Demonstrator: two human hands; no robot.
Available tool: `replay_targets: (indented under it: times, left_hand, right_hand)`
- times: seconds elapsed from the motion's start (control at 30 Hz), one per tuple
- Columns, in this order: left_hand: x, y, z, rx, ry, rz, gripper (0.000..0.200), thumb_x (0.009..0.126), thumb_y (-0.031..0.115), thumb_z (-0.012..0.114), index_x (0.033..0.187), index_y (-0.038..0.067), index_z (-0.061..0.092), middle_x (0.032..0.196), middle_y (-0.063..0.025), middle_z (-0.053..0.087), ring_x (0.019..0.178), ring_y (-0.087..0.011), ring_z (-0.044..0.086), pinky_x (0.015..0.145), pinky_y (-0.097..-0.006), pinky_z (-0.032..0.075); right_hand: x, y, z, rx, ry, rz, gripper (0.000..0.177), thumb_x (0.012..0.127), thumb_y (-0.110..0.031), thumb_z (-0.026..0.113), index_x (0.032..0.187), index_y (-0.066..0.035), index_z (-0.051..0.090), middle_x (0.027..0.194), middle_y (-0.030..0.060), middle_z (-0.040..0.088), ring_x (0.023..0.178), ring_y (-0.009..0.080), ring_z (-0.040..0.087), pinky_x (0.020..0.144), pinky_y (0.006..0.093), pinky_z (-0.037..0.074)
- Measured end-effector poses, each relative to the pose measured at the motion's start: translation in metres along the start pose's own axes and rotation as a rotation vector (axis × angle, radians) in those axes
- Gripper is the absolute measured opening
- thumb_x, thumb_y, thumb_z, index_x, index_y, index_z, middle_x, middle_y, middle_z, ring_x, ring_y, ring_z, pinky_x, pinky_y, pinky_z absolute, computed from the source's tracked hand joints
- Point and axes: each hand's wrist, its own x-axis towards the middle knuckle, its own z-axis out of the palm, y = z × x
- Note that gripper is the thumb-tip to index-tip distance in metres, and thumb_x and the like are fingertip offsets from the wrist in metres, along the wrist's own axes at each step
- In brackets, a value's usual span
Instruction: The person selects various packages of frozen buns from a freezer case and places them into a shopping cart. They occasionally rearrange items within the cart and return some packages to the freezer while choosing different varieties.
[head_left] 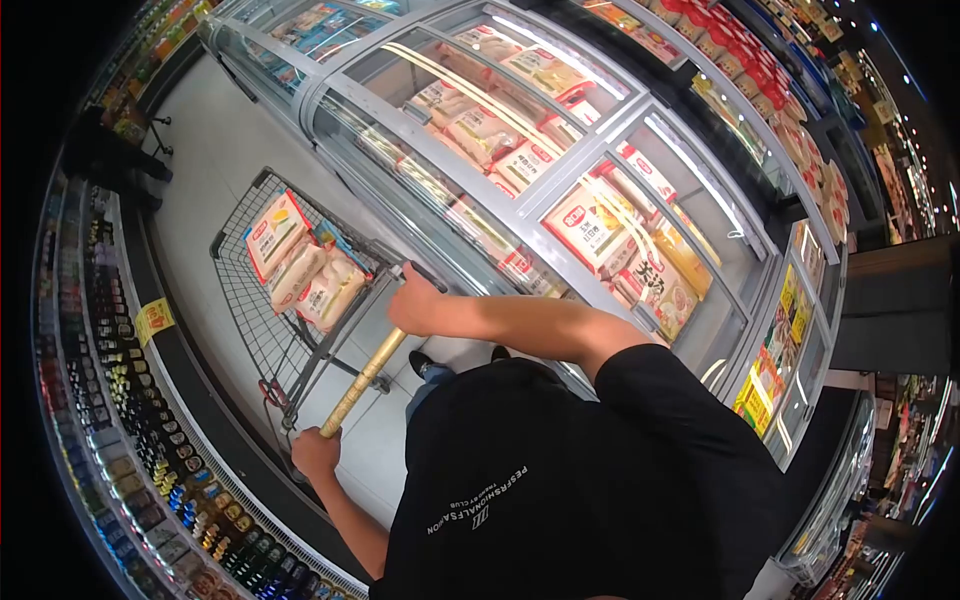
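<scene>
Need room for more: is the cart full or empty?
Partly full: a few packages lie in the cart; much wire floor shows bare.

Wire cart with food bags

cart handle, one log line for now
left hand: grips cart handle | right hand: grips cart handle | cart: holds food packs

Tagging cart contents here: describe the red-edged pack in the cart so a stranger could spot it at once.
Beside the long glass-topped freezer stands a wire cart, its handle gripped by the left hand and right hand. The pack lies at the heap's far end; unlike the pale plump bags next to it, it is flat with a red border.
</scene>
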Motion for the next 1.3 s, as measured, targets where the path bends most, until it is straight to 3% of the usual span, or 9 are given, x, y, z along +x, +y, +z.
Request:
replay_targets:
  times: [0.03, 0.13, 0.2, 0.53, 0.93, 1.13, 1.3]
  left_hand:
    - [0.003, -0.002, -0.006, -0.016, -0.064, 0.006, 0.042, 0.075, 0.049, 0.078, 0.084, 0.008, 0.077, 0.083, -0.0165, 0.073, 0.08, -0.0367, 0.071, 0.071, -0.0477, 0.057]
    - [0.018, -0.01, -0.012, -0.061, -0.242, 0.044, 0.048, 0.072, 0.052, 0.078, 0.086, 0.006, 0.077, 0.087, -0.0173, 0.074, 0.084, -0.0362, 0.072, 0.076, -0.0459, 0.057]
    - [0.029, -0.02, -0.012, -0.073, -0.318, 0.086, 0.049, 0.071, 0.053, 0.079, 0.085, 0.005, 0.077, 0.087, -0.0175, 0.074, 0.084, -0.0361, 0.072, 0.078, -0.045, 0.057]
    - [0.103, -0.05, -0.033, -0.144, -0.389, 0.272, 0.052, 0.072, 0.054, 0.076, 0.084, 0.004, 0.077, 0.086, -0.0182, 0.073, 0.084, -0.0366, 0.071, 0.077, -0.0451, 0.057]
    - [0.193, -0.069, -0.061, -0.158, -0.324, 0.264, 0.057, 0.074, 0.055, 0.075, 0.089, 0.0, 0.075, 0.094, -0.0218, 0.073, 0.091, -0.0372, 0.071, 0.081, -0.0457, 0.057]
    - [0.248, -0.082, -0.075, -0.158, -0.305, 0.255, 0.054, 0.074, 0.051, 0.077, 0.09, 0.0, 0.075, 0.098, -0.0226, 0.073, 0.093, -0.0374, 0.071, 0.083, -0.0456, 0.056]
    - [0.291, -0.08, -0.083, -0.18, -0.273, 0.239, 0.053, 0.072, 0.046, 0.078, 0.094, -0.002, 0.075, 0.1, -0.0236, 0.072, 0.095, -0.0373, 0.07, 0.084, -0.0451, 0.056]
  right_hand:
    - [0.009, 0.009, -0.004, 0.099, -0.168, -0.07, 0.022, 0.08, -0.029, 0.073, 0.091, -0.01, 0.078, 0.092, 0.0087, 0.075, 0.092, 0.0306, 0.072, 0.095, 0.0513, 0.05]
    - [0.014, 0.019, -0.003, 0.321, -0.201, -0.089, 0.03, 0.078, -0.033, 0.074, 0.093, -0.007, 0.077, 0.095, 0.012, 0.075, 0.092, 0.0318, 0.072, 0.084, 0.0465, 0.056]
    - [0.018, 0.017, -0.027, 0.313, -0.323, -0.095, 0.035, 0.078, -0.034, 0.073, 0.094, -0.003, 0.075, 0.097, 0.0155, 0.074, 0.095, 0.034, 0.072, 0.08, 0.0456, 0.057]
    - [0.081, 0.03, -0.055, 0.263, -0.458, -0.027, 0.035, 0.081, -0.031, 0.067, 0.097, -0.001, 0.075, 0.103, 0.0193, 0.073, 0.098, 0.0362, 0.071, 0.084, 0.0454, 0.057]
    - [0.156, 0.052, -0.083, 0.174, -0.36, 0.094, 0.03, 0.076, -0.021, 0.067, 0.098, -0.003, 0.076, 0.103, 0.0179, 0.074, 0.098, 0.0344, 0.071, 0.085, 0.0434, 0.057]
    - [0.21, 0.076, -0.08, 0.176, -0.312, 0.083, 0.024, 0.073, -0.023, 0.066, 0.086, -0.006, 0.077, 0.093, 0.018, 0.074, 0.09, 0.0338, 0.072, 0.08, 0.0445, 0.058]
    - [0.238, 0.092, -0.105, 0.126, -0.31, 0.114, 0.028, 0.074, -0.017, 0.063, 0.096, -0.007, 0.078, 0.103, 0.0159, 0.074, 0.097, 0.0313, 0.071, 0.086, 0.0422, 0.057]
